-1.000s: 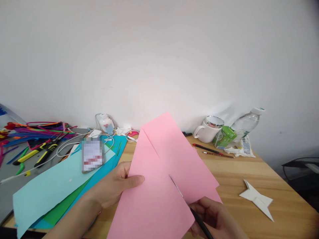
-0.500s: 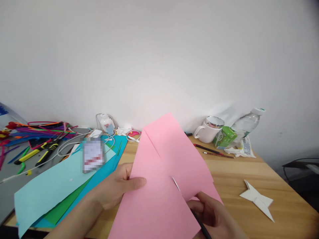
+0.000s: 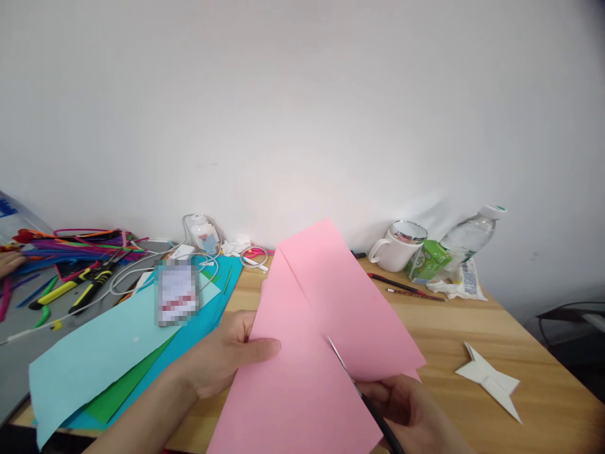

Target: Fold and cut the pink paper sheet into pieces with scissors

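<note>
Sheets of pink paper (image 3: 297,366) are held up over the wooden desk. My left hand (image 3: 246,350) grips their left edge, thumb on top and fingers hidden behind. My right hand (image 3: 401,403) is closed around scissors (image 3: 380,419) with a dark handle. One thin metal blade shows on top of the paper, lying along a cut that runs in from the lower right edge. The other blade is hidden underneath. Right of the cut, the paper flap rests near my right fingers.
At left lie light blue paper (image 3: 108,347), a phone (image 3: 177,293), pliers (image 3: 92,287) and a bundle of pipe cleaners (image 3: 94,246). Another person's hand (image 3: 10,261) shows at the left edge. A mug (image 3: 397,246), bottle (image 3: 472,233) and folded white paper star (image 3: 489,381) stand or lie at right.
The right-hand flap of pink paper has shifted right and down, and more of the scissors shows. The paper has moved slightly right. Another person's hand has appeared at the far left.
</note>
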`<state>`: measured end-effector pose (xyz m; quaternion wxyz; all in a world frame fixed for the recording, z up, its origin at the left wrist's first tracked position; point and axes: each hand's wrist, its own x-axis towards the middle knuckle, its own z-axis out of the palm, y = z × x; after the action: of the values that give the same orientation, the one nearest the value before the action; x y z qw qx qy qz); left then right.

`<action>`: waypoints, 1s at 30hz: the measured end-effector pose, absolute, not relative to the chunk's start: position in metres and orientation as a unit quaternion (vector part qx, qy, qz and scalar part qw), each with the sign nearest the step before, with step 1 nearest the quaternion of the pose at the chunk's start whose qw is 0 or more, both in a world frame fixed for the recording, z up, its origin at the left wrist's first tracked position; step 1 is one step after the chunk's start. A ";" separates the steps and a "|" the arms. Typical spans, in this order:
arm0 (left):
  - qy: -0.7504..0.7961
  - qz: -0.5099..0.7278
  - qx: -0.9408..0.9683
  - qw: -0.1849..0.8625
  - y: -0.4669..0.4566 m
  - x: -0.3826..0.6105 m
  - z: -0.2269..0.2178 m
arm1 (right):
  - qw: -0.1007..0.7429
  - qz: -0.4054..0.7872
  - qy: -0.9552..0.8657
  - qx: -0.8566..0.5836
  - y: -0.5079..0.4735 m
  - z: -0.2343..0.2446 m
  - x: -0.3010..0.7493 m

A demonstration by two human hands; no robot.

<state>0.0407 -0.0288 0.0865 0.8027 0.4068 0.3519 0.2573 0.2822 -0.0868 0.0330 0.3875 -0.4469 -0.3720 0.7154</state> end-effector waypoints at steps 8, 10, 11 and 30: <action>0.362 0.260 0.407 0.797 -0.030 0.042 0.088 | 0.405 0.703 -0.348 -0.471 -0.089 0.017 0.286; 0.362 0.260 0.406 0.797 -0.029 0.042 0.089 | 0.391 0.718 -0.362 -0.448 -0.088 0.018 0.287; 0.361 0.260 0.406 0.798 -0.029 0.042 0.089 | 0.382 0.723 -0.370 -0.440 -0.088 0.020 0.287; 0.356 0.262 0.396 0.805 -0.029 0.042 0.087 | 0.408 0.725 -0.347 -0.432 -0.090 0.022 0.286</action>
<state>0.0424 -0.0289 0.0872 0.8048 0.3962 0.3561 0.2618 0.2856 -0.0895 0.0215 0.4082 -0.4324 -0.3466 0.7254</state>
